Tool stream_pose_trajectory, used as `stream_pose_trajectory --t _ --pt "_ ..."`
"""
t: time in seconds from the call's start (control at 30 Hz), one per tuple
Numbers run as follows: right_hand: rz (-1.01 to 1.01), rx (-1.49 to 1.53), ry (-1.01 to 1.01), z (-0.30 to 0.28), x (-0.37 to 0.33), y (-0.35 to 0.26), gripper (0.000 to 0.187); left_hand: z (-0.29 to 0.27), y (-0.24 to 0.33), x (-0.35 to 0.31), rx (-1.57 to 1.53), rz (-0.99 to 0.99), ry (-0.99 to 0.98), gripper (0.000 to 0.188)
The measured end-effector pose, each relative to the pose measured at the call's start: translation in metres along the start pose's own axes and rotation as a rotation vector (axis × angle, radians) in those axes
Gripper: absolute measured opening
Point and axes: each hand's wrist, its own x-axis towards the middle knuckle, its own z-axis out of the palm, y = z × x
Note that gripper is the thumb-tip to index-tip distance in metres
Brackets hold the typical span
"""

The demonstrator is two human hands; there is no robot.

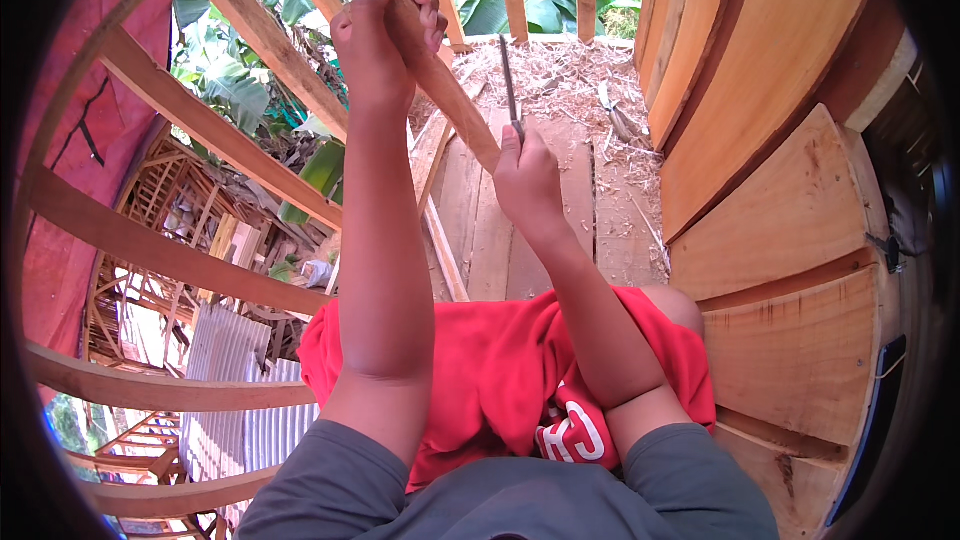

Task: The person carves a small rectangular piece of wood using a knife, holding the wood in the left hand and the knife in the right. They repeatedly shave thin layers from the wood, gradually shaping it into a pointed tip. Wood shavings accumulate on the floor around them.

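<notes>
My left hand is raised ahead of me, its fingers wrapped round the upper part of a wooden stick. The stick slants down to the right, and its lower end meets my right hand. A knife with a narrow dark blade points up and away from that hand, whose fingers are closed round its handle. The handle itself is mostly hidden by the fingers. Whether the right hand also touches the stick's end, I cannot tell.
Pale wood shavings cover the far part of the plank floor. Another, light-coloured blade-like thing lies among them at the right. Wooden slats form a railing on the left, and a board wall stands on the right. Red shorts cover my lap.
</notes>
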Motion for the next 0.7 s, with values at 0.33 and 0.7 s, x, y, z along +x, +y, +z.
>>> stream_pose_trajectory --t 0.33,0.7 --pt "-0.006 0.006 0.114 0.004 -0.005 0.001 0.037 0.011 -0.004 -0.006 -0.006 0.04 -0.075 0.037" --pt "0.047 -0.135 -0.091 0.012 0.0 0.038 0.038 0.014 -0.007 -0.003 -0.076 0.028 -0.072 0.039"
